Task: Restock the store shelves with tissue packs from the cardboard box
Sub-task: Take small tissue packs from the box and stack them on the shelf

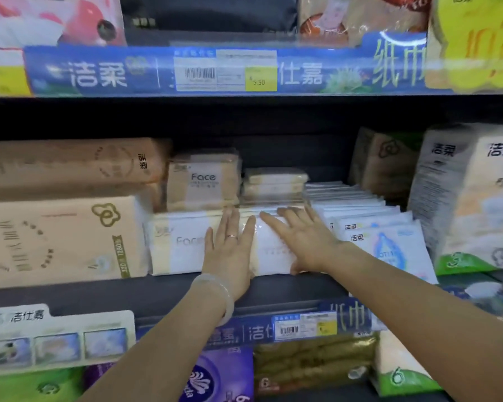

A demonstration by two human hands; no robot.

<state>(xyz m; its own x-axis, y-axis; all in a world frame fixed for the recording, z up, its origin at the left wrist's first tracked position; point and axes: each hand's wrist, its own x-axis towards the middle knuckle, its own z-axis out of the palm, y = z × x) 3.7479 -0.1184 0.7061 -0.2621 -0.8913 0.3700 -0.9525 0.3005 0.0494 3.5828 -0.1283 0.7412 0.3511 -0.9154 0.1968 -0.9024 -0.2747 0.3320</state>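
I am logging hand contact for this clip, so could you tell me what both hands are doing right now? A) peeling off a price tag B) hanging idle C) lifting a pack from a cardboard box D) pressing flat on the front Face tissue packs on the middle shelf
D: the left hand and right hand lie with straight fingers on the front Face tissue packs on the middle shelf.

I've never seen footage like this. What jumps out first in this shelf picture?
Two bare hands lie flat on a white Face tissue pack at the front of the middle shelf: the left hand, with a ring and a pale bangle, and the right hand beside it. Above, a blue shelf strip carries a yellow 5.50 price tag.
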